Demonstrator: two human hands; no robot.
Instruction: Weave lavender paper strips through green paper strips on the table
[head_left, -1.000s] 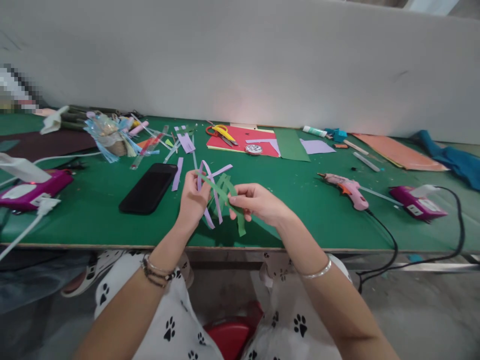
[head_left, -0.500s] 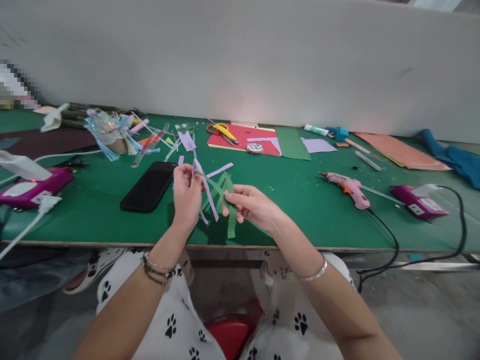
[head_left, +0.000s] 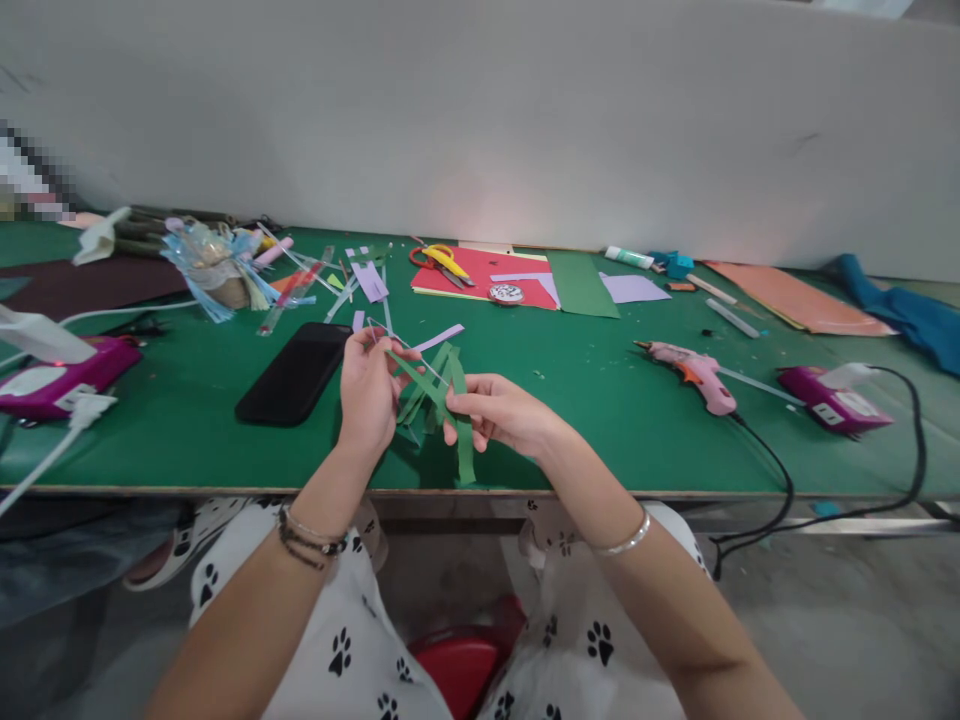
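Above the near edge of the green table (head_left: pixel 592 410), both my hands hold a loose bundle of green and lilac paper strips (head_left: pixel 433 385). My left hand (head_left: pixel 367 385) pinches the strips' upper ends, fingers closed. My right hand (head_left: pixel 499 412) pinches a green strip whose end hangs down towards the table edge. A black phone (head_left: pixel 296 372) lies flat just left of my left hand.
A pink glue gun (head_left: pixel 694 372) with a black cable lies right of my hands, with a magenta device (head_left: pixel 832 402) beyond it. Another magenta device (head_left: pixel 56 375) sits at left. Scissors (head_left: pixel 439 262) rest on red paper (head_left: pixel 487 280) at the back, beside green and lilac sheets and paper scraps.
Both hands have drawn the strip bundle a little left and nearer to me. The lilac strips have swung behind my left hand, and the green strip hangs straighter from my right.
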